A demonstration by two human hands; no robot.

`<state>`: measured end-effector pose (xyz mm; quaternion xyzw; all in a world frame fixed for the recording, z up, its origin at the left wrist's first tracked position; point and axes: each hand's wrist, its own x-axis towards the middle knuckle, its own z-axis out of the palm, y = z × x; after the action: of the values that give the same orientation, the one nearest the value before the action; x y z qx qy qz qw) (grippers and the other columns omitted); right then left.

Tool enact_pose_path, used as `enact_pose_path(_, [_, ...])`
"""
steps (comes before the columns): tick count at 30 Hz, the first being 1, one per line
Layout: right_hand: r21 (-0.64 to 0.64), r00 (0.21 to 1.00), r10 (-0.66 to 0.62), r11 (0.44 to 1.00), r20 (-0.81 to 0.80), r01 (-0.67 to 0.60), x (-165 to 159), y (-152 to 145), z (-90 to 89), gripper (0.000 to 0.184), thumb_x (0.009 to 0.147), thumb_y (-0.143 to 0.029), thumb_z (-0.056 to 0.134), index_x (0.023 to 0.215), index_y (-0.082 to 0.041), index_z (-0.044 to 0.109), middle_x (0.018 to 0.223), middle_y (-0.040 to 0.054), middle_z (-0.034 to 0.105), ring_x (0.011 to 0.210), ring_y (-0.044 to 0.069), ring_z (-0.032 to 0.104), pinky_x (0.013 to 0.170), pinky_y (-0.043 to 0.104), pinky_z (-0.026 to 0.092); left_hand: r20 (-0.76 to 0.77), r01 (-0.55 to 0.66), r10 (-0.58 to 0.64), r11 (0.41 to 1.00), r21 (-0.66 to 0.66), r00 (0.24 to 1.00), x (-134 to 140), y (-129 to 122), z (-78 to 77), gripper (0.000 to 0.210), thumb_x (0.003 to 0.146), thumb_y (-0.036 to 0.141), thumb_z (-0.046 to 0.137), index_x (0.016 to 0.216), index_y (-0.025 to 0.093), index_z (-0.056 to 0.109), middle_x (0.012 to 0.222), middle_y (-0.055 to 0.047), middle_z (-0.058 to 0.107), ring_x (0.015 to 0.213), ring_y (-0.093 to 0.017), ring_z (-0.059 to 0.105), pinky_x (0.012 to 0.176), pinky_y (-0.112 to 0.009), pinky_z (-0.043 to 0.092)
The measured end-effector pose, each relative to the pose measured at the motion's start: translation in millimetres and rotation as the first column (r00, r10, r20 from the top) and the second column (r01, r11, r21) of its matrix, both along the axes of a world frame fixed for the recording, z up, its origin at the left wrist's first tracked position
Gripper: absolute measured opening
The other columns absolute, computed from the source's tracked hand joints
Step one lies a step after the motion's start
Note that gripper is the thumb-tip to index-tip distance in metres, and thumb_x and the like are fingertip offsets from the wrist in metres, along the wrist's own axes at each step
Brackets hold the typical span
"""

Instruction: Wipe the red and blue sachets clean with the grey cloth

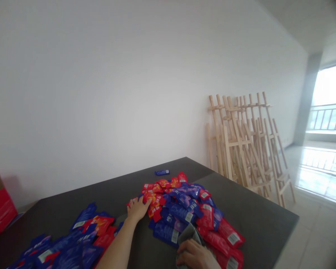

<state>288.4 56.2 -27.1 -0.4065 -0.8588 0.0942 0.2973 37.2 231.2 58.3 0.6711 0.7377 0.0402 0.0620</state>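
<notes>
My left hand [138, 210] reaches across the dark table and lies on red packets [156, 200] at the left edge of a mixed pile. Its fingers look spread over them, and I see nothing clasped. Lower right, my right hand [194, 254] is closed around a crumpled grey cloth [190, 234], just in front of the pile. Blue packets [182, 212] overlap in the middle of that pile, with more red pouches [232, 232] along its right side. Beside my left forearm is a second heap of blue packets [72, 246] and red ones, partly covered by the arm.
A lone blue packet [162, 172] lies near the back edge of the dark table [254, 220]. At far left stands an open red box [1, 209]. Wooden easels [240, 145] lean against the white wall [114, 93], beyond the table's right edge.
</notes>
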Motion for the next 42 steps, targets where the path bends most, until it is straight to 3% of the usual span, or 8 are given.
enact_pose_path(12, [-0.157, 0.997, -0.065, 0.985, 0.033, 0.069, -8, -34, 49.8, 0.047, 0.066, -0.008, 0.056, 0.108, -0.026, 0.068, 0.123, 0.0030, 0.066, 0.113, 0.023, 0.059, 0.096, 0.032, 0.044, -0.047, 0.158, -0.161, 0.986, -0.055, 0.986, 60, -150, -4.0, 0.078, 0.098, 0.059, 0.035, 0.154, 0.004, 0.035, 0.159, -0.031, 0.032, 0.148, -0.048, 0.029, 0.116, -0.061, 0.028])
enact_pose_path(16, [-0.150, 0.995, -0.089, 0.984, 0.032, 0.093, -7, -37, 56.3, 0.049, 0.066, -0.008, 0.054, 0.108, -0.026, 0.069, 0.124, 0.0033, 0.065, 0.115, 0.022, 0.058, 0.099, 0.032, 0.043, -0.035, 0.269, -0.270, 0.962, -0.050, 0.962, 52, -179, 5.8, 0.057, 0.103, 0.034, 0.029, 0.152, 0.007, 0.040, 0.157, -0.022, 0.043, 0.148, -0.031, 0.037, 0.118, -0.042, 0.032])
enact_pose_path(18, [-0.149, 0.994, -0.100, 0.983, 0.036, 0.105, -6, -39, 58.6, 0.055, 0.066, -0.007, 0.054, 0.115, -0.026, 0.069, 0.127, 0.0040, 0.065, 0.117, 0.022, 0.057, 0.099, 0.032, 0.044, -0.046, 0.310, -0.312, 0.950, -0.042, 0.949, 34, -185, 11.6, 0.056, 0.097, 0.014, 0.028, 0.150, 0.010, 0.044, 0.156, -0.016, 0.047, 0.146, -0.022, 0.041, 0.119, -0.034, 0.031])
enact_pose_path(23, [-0.087, 0.988, -0.006, 0.996, 0.157, 0.020, -23, -50, 64.4, 0.079, 0.069, -0.011, 0.060, 0.145, -0.029, 0.052, 0.155, 0.0057, 0.048, 0.133, 0.027, 0.050, 0.108, 0.038, 0.041, -0.093, 0.358, -0.362, 0.932, -0.055, 0.928, -5, -182, 12.9, 0.086, 0.070, -0.007, 0.038, 0.154, 0.012, 0.039, 0.166, -0.009, 0.030, 0.154, -0.022, 0.024, 0.125, -0.040, 0.021])
enact_pose_path(27, [-0.069, 0.924, 0.102, 0.994, 0.369, -0.083, -50, -45, 71.8, 0.062, 0.077, -0.018, 0.067, 0.138, -0.022, 0.059, 0.153, 0.0104, 0.051, 0.123, 0.031, 0.057, 0.098, 0.041, 0.049, -0.083, 0.390, -0.392, 0.920, -0.040, 0.916, -11, -173, 3.4, 0.089, 0.069, -0.006, 0.041, 0.155, 0.010, 0.034, 0.166, -0.008, 0.030, 0.153, -0.015, 0.024, 0.124, -0.029, 0.019])
enact_pose_path(33, [-0.041, 0.849, -0.118, 0.986, 0.515, 0.162, -49, -15, 87.3, 0.029, 0.082, -0.012, 0.065, 0.110, -0.014, 0.071, 0.123, 0.0158, 0.069, 0.103, 0.031, 0.067, 0.081, 0.039, 0.054, -0.067, 0.389, -0.387, 0.920, 0.034, 0.920, -8, -187, 2.1, 0.065, 0.081, 0.006, 0.047, 0.145, 0.011, 0.050, 0.149, -0.013, 0.055, 0.140, -0.021, 0.048, 0.121, -0.035, 0.028])
enact_pose_path(37, [-0.027, 0.845, -0.175, 0.975, 0.505, 0.219, -41, 5, 91.7, 0.026, 0.085, -0.007, 0.060, 0.107, -0.012, 0.071, 0.120, 0.0177, 0.070, 0.100, 0.030, 0.069, 0.082, 0.038, 0.053, -0.079, 0.391, -0.388, 0.919, 0.038, 0.918, 0, -205, 6.8, 0.041, 0.082, 0.009, 0.049, 0.115, 0.015, 0.071, 0.121, -0.013, 0.072, 0.120, -0.027, 0.062, 0.110, -0.039, 0.040])
enact_pose_path(42, [-0.006, 0.852, -0.249, 0.959, 0.461, 0.284, -45, 10, 99.3, 0.035, 0.088, -0.006, 0.052, 0.119, -0.013, 0.067, 0.128, 0.0188, 0.065, 0.104, 0.029, 0.068, 0.082, 0.037, 0.053, -0.096, 0.399, -0.394, 0.916, 0.037, 0.914, 7, -197, 8.2, 0.066, 0.074, 0.001, 0.048, 0.139, 0.012, 0.055, 0.158, -0.014, 0.044, 0.147, -0.026, 0.038, 0.118, -0.039, 0.030])
